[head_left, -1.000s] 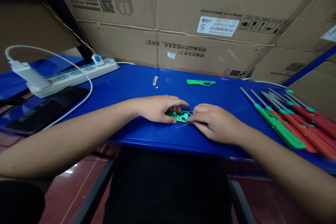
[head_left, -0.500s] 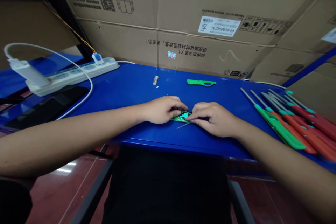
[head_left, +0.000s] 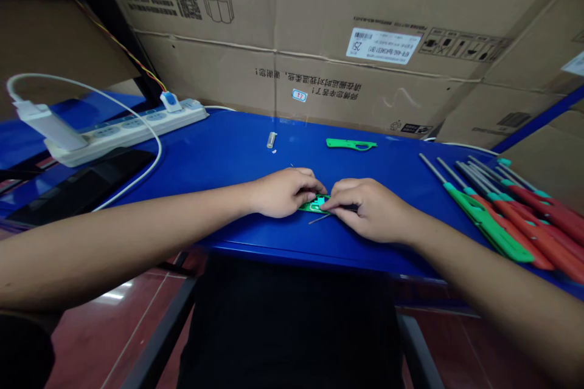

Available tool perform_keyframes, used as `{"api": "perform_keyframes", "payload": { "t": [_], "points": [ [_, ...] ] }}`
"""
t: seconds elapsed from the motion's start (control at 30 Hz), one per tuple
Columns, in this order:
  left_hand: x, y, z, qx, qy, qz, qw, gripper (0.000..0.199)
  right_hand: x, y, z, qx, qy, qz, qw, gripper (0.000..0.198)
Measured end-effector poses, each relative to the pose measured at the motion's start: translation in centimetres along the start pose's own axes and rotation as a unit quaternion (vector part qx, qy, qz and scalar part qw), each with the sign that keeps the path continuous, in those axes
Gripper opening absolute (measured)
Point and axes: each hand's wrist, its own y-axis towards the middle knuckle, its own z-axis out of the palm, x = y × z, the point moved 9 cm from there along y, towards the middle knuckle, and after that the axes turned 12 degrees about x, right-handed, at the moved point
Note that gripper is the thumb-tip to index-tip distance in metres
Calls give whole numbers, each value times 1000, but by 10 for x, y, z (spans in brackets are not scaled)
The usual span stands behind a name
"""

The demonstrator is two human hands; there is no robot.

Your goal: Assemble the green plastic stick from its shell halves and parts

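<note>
Green case (head_left: pixel 306 207) lies on the desk (head_left: pixel 237 152), between the two hands, teal part (head_left: pixel 320 200) showing inside. Left hand (head_left: pixel 283 192): grip closed on the case's left end. Right hand (head_left: pixel 371 209): fingertips close together at its right end; cannot tell whether this grip has hold of anything. Thin rod (head_left: pixel 318 219) just in front of the case. Second green case (head_left: pixel 351 144) farther back; lighters (head_left: pixel 527 228) to the right.

The blue tabletop (head_left: pixel 249 237) bears a white power strip (head_left: pixel 130 127) and flat black device (head_left: pixel 98 179) at left, a small metal cylinder (head_left: pixel 272 140) and green handle piece (head_left: pixel 340 143) far-center, an open green casing (head_left: pixel 305 207) near-center, and long-nosed lighters (head_left: pixel 533 231) clustered at right.
</note>
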Motion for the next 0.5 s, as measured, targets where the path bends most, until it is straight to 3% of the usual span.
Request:
{"api": "perform_keyframes", "payload": {
  "t": [0.2, 0.37, 0.5],
  "points": [
    [-1, 0, 1, 3, 17, -5, 1000, 28, -28, -4, -1, -17, 59, 178, 982, 13],
    [-1, -2, 2, -10, 24, -8, 1000, 31, -33, 9, 9, 113, 72, 240, 961, 12],
    [-2, -1, 4, -14, 23, 0, 1000, 30, -32, 17, 13, 148, 112, 273, 944, 7]
  ]
}}
